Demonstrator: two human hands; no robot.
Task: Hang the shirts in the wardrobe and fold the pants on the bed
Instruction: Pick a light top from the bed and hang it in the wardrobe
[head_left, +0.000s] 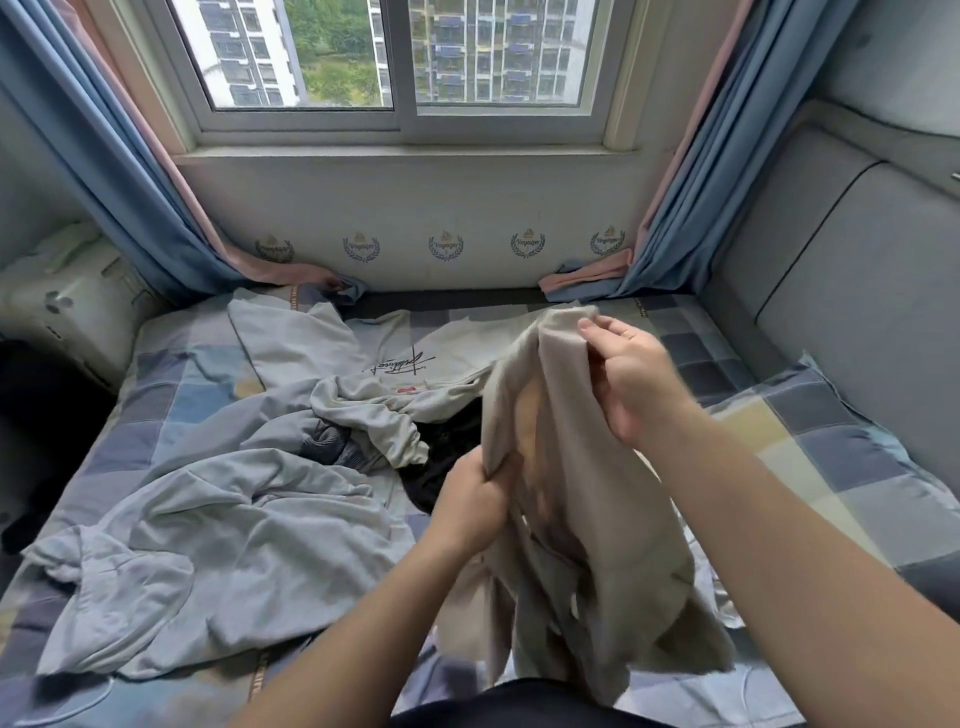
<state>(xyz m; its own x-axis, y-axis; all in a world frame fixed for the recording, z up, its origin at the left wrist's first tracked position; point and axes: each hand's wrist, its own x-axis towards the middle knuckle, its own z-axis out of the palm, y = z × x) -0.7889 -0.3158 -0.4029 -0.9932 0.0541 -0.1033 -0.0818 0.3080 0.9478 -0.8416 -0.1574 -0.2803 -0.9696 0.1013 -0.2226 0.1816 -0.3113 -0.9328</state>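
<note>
A beige garment (587, 509) hangs lifted above the bed between both hands; I cannot tell whether it is a shirt or pants. My right hand (631, 379) pinches its upper edge near the top. Lower down, my left hand (475, 501) grips a fold of the same cloth. On the checked bed sheet (852, 457) lie a light grey T-shirt with black script (332, 348), a pale blue garment (223, 540) spread at the front left, and a dark garment (441, 462) partly hidden under the others.
A window (397, 57) with blue and pink curtains (130, 182) stands behind the bed. A grey padded headboard (841, 260) runs along the right side. A checked pillow (810, 431) lies at the right. A white object (67, 301) sits at the left edge.
</note>
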